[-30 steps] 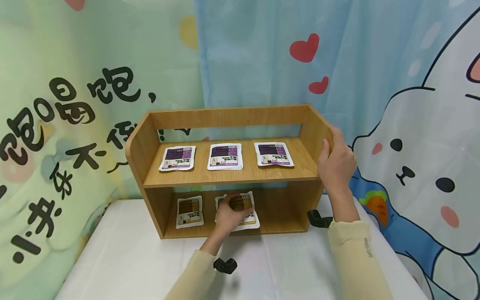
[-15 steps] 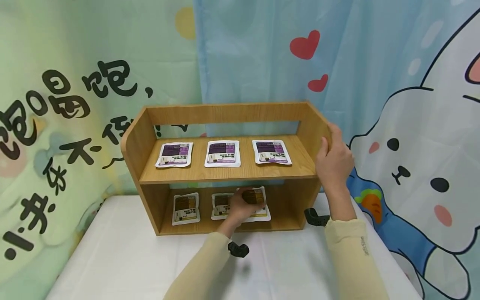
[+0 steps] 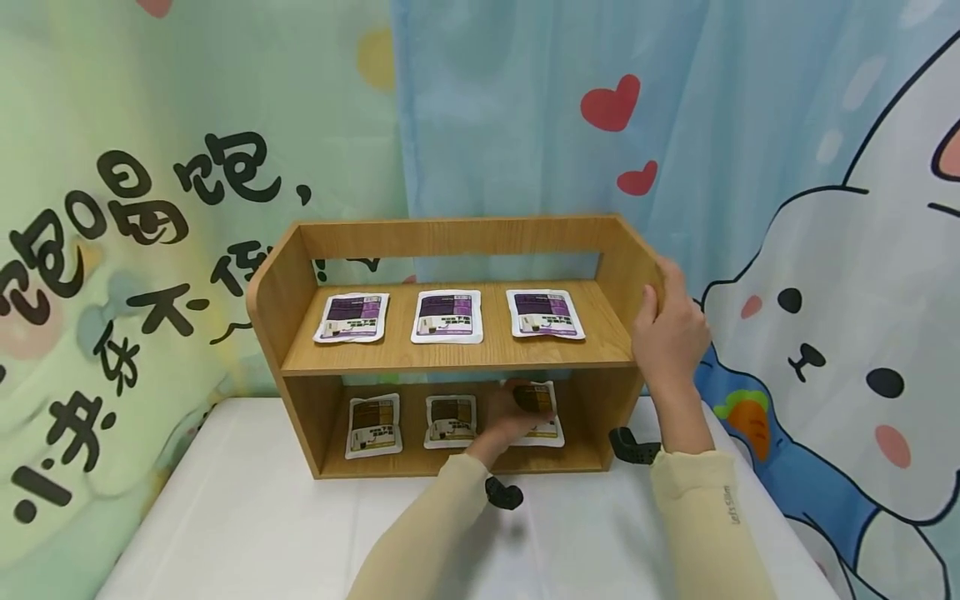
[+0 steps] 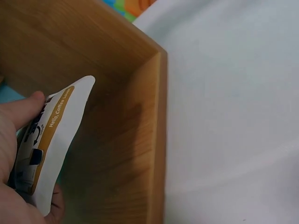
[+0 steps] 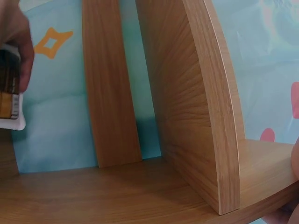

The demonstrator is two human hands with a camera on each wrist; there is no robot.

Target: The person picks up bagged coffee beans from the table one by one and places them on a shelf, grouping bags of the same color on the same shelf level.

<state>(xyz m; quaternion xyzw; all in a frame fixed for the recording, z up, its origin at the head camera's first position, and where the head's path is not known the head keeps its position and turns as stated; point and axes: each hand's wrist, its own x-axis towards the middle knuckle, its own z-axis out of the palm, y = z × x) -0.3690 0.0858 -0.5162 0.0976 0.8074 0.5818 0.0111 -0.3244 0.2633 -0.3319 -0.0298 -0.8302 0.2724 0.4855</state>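
My left hand [image 3: 507, 418] is inside the right part of the lower shelf, pinching a white coffee pouch [image 3: 547, 432] with a brown label. In the left wrist view the thumb presses the printed face of this tilted pouch [image 4: 58, 126], with fingertips behind it. My right hand [image 3: 670, 333] grips the right side panel of the wooden shelf rack [image 3: 450, 360]. To the left of my left hand lie two more brown-labelled pouches, one in the middle [image 3: 451, 421] and one at the left [image 3: 373, 425].
Three purple-labelled pouches lie in a row on the upper shelf: left [image 3: 352, 317], middle [image 3: 447, 317] and right [image 3: 545, 314]. The rack stands on a white-covered table [image 3: 247, 533]. Printed curtains [image 3: 510, 108] hang close behind and beside it.
My left hand has moved right along the lower shelf with its pouch, uncovering the middle pouch. My right hand keeps its grip on the side panel.
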